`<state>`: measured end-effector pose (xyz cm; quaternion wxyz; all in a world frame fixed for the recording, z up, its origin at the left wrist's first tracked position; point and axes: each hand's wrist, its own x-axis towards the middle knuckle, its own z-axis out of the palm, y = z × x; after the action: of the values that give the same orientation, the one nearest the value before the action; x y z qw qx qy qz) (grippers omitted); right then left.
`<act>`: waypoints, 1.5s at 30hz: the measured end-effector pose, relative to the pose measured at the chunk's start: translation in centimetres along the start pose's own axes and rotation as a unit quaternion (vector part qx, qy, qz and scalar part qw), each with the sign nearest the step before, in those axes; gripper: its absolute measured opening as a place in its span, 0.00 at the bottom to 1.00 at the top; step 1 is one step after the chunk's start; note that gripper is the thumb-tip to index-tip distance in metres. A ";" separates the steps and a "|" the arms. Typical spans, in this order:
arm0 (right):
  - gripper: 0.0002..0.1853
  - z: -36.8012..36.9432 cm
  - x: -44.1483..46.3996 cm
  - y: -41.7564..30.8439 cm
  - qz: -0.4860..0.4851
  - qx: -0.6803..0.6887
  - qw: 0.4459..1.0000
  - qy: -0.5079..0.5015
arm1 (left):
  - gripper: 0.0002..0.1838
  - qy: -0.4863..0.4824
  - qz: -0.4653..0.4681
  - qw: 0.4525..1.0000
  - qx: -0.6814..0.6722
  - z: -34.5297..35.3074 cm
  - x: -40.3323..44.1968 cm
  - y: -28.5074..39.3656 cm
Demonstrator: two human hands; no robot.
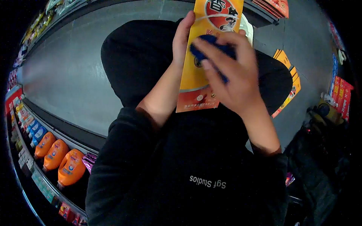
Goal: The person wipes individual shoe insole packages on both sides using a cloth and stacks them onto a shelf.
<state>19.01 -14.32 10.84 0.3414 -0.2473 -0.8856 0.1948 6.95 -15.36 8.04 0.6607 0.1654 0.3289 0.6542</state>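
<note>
A tall yellow package (190,77) with a red-orange lower band and a red round emblem stands tilted in front of my lap. My left hand (183,39) grips it, with the thumb along its left edge and the other fingers mostly hidden behind. In my right hand (239,71) is a dark blue cloth (205,40), pressed against or held just over the front of the package. The right fingers are slightly smeared by motion and bent over the cloth.
Several similar yellow packages (292,90) lie fanned on the grey floor (71,71) beside my right knee. Red packages (275,5) sit on a low shelf at upper right. Orange bottles (71,167) line the left shelf. A dark bag-like heap (320,165) is at right.
</note>
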 end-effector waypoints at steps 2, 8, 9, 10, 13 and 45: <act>0.20 1.2 -1.0 -1.5 -0.001 0.019 0.999 -0.026 | 0.42 -0.202 -0.101 0.948 -0.226 -2.7 1.8 -1.1; 0.22 1.6 -3.9 -4.2 -0.003 0.074 0.988 -0.133 | 0.44 -0.246 -0.033 0.919 -0.306 -2.4 1.9 0.2; 0.22 1.1 -4.0 -4.3 -0.020 0.091 0.987 -0.131 | 0.45 -0.251 -0.055 0.906 -0.338 -1.8 1.4 0.8; 0.22 0.7 -4.0 -4.5 -0.039 0.109 0.985 -0.129 | 0.45 -0.251 -0.056 0.906 -0.337 -2.1 1.4 1.2; 0.22 -1.5 -4.5 -4.0 -0.015 0.064 0.996 -0.062 | 0.46 -0.172 -0.005 0.925 -0.338 -2.2 0.9 3.1; 0.22 0.9 -2.9 -3.7 0.052 0.080 0.990 0.101 | 0.48 -0.283 0.130 0.904 -0.292 -0.9 -0.1 1.2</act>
<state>19.09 -19.05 10.62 0.4374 -0.2830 -0.8141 0.2565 5.44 -15.53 8.19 0.6534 0.1845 -0.1028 0.7269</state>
